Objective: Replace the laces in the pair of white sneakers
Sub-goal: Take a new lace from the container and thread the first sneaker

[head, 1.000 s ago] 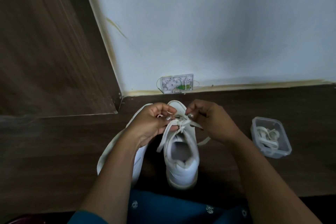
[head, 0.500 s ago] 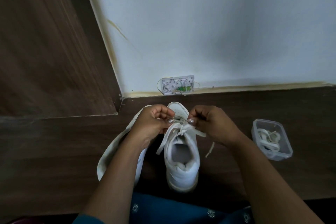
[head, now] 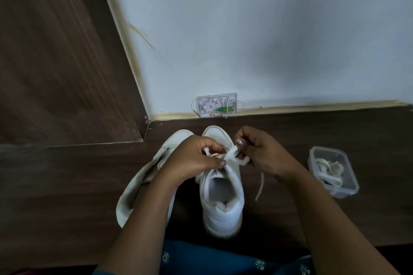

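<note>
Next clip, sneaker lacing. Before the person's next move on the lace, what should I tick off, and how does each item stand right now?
1. Left hand grip on the lace: ok, fingers pinch it above the tongue.
2. Right hand grip: ok, thumb and finger pinch a fold of the lace.
3. Upright sneaker steady: ok, it stands on its sole, toe toward the wall.
4. Loose lace end free: ok, it trails on the wood right of the sneaker.
5. Knot formed: cannot tell, the hands cover it.
6. Second sneaker laced: cannot tell, it lies on its side under the left arm.
</note>
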`<act>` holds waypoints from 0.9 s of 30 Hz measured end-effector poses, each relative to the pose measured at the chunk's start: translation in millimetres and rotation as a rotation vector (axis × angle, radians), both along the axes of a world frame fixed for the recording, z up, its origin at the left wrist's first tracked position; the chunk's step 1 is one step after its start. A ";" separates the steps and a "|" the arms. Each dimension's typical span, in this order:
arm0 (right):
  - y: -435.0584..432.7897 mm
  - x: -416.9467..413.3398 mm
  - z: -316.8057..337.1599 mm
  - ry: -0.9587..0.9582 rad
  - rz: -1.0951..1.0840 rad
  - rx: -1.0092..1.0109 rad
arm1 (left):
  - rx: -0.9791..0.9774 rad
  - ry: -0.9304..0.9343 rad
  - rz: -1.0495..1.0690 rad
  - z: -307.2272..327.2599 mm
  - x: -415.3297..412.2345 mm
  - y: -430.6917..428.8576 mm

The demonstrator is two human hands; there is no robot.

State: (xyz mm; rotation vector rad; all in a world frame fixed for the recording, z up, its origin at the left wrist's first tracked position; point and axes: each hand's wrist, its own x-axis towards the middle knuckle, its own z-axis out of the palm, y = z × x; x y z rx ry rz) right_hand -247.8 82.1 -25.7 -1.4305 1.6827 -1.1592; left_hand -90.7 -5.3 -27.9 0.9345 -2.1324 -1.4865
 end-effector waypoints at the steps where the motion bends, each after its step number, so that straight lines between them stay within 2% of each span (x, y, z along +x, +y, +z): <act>1: -0.5 -1.2 -1.5 0.015 -0.008 -0.010 | -0.084 -0.052 0.007 1.0 -0.8 0.7; 4: -0.7 -4.4 -4.4 0.072 -0.022 -0.026 | -0.267 -0.126 0.009 3.6 -3.1 4.8; 7: 1.4 -6.6 -4.4 0.115 0.014 0.019 | -0.336 -0.124 0.019 2.4 -3.1 8.3; 12: 4.0 -11.5 -2.5 0.189 0.087 0.174 | -0.242 -0.003 0.029 -2.1 -0.9 6.4; 18: 8.0 -16.3 0.3 0.290 0.118 0.263 | -0.190 0.010 0.028 -5.6 -0.5 3.9; 22: 14.1 -19.6 7.5 0.117 0.006 0.223 | -0.186 0.022 0.026 -7.1 0.1 2.9; 25: 17.0 -22.0 10.8 -0.117 -0.114 0.153 | -0.220 0.009 0.021 -7.2 0.4 3.2; 27: 15.7 -23.3 14.4 -0.352 -0.211 0.067 | -0.236 0.007 0.023 -6.8 0.9 3.3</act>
